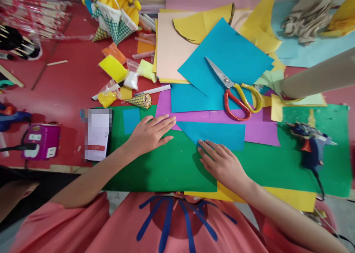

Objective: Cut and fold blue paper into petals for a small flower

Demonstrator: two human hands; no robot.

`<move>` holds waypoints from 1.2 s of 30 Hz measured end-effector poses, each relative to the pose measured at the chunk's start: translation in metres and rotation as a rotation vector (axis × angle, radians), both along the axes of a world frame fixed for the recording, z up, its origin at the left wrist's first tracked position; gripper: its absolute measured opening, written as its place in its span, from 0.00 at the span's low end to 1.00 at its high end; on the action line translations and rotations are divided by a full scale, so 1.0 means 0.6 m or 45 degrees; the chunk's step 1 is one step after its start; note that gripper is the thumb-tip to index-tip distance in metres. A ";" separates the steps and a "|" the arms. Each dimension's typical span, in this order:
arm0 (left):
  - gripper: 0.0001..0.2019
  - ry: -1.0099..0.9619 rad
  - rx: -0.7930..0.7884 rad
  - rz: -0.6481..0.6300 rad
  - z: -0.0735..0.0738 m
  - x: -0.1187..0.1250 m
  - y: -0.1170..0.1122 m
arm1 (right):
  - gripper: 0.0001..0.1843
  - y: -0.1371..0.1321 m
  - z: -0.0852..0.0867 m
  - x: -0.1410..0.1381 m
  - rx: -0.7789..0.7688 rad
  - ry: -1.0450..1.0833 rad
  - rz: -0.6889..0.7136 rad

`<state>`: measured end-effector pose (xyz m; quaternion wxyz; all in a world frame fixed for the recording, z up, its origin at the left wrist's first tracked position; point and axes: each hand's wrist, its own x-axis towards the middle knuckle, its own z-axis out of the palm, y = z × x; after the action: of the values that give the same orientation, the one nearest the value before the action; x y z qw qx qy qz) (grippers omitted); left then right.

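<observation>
A blue paper piece [226,133] with a slanted left edge lies on the green sheet [172,168], partly over a purple sheet [263,125]. My right hand [222,162] rests with fingers spread at its lower left edge. Up and to the left, my left hand [151,134] lies flat, its fingertips near the purple sheet and the blue piece's pointed corner. Neither hand grips anything. Beyond them, scissors [227,83] with red and yellow handles lie partly spread on a larger blue sheet [219,50]. A small blue rectangle [131,120] sits beside my left hand.
A phone [97,134] lies left on the green sheet's edge, a glue gun [312,146] on the right. A purple power socket [41,142] stands far left. Clay packets [113,68], a small patterned cone [138,100] and a beige post [318,74] stand behind. Another person's arm [16,195] shows lower left.
</observation>
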<state>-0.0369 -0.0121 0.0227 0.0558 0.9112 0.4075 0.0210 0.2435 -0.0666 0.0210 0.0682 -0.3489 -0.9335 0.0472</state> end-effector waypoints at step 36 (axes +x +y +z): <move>0.10 -1.065 -0.876 0.512 0.043 0.054 0.049 | 0.18 0.067 0.029 0.021 0.192 0.792 -0.407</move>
<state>-0.0047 0.0171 0.0482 0.5003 0.6594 0.4995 0.2558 0.2564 -0.0264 0.0383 0.3812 -0.4536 -0.8025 0.0707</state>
